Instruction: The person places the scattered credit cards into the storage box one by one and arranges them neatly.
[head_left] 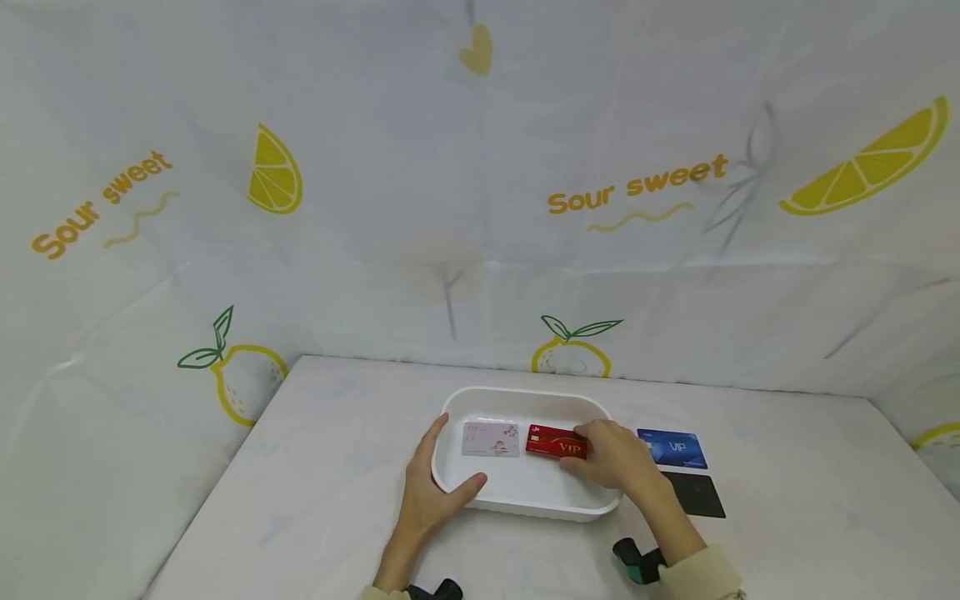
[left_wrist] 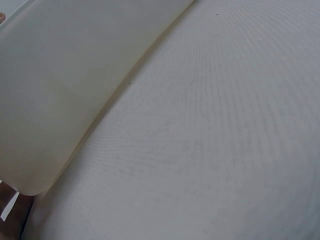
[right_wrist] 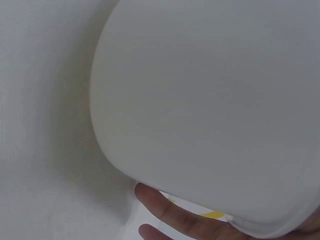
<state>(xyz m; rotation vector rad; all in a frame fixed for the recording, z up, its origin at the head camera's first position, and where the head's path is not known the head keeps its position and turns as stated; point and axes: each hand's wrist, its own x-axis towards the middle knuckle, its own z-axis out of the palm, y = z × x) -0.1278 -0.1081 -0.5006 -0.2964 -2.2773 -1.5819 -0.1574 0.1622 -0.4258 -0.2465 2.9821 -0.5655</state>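
Observation:
A white oval tray (head_left: 525,400) sits on the table. Inside it lie a pale pink card (head_left: 491,439) on the left and a red VIP card (head_left: 555,442) on the right. My left hand (head_left: 438,479) grips the tray's near-left rim, thumb inside and fingers on the outer wall. My right hand (head_left: 611,454) reaches over the tray's right side and pinches the red card's right end. The left wrist view shows only the tray wall (left_wrist: 55,95) close up. In the right wrist view the tray wall (right_wrist: 210,100) fills the frame, with fingers (right_wrist: 170,212) below.
A blue VIP card (head_left: 672,447) and a black card (head_left: 697,494) lie on the table right of the tray. A cloth with lemon prints and "Sour sweet" lettering walls in the table on the back and both sides.

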